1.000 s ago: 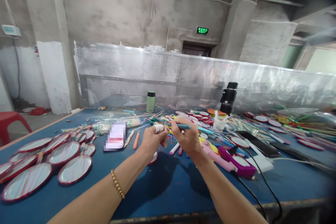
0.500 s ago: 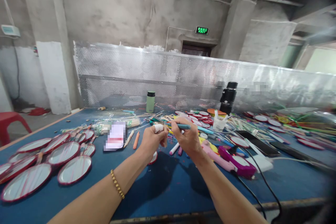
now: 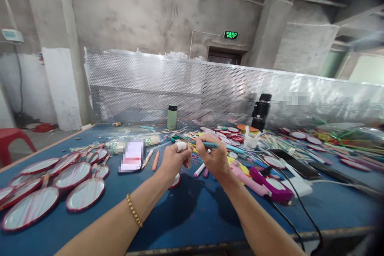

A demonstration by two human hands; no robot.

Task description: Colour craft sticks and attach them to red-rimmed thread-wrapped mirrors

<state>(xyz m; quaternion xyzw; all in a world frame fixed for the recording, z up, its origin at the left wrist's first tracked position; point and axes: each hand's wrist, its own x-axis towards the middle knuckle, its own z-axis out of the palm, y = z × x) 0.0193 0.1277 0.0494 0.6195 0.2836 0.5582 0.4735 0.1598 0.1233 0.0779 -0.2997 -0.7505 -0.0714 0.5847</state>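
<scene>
Above the blue table, my left hand (image 3: 175,159) is closed on a thin wooden stick (image 3: 189,155) held upright; a white wrap covers one finger. My right hand (image 3: 215,159) pinches a teal pen (image 3: 207,144), its tip pointing left toward the top of the stick. Part of a red-rimmed round disc (image 3: 175,181) shows just below my left hand; whether it joins the stick I cannot tell. Two markers, one with a pink-purple end (image 3: 199,170), lie beneath my right hand.
Red-rimmed discs with wooden handles (image 3: 85,194) pile up at left, near a phone (image 3: 132,156) and an orange marker (image 3: 155,160). A green bottle (image 3: 172,117) and black flask (image 3: 261,113) stand at the back. A purple device (image 3: 271,185) with cables lies right.
The teal pen has tilted slightly and its tip sits a little nearer the stick. Otherwise both hands hold almost the same place.
</scene>
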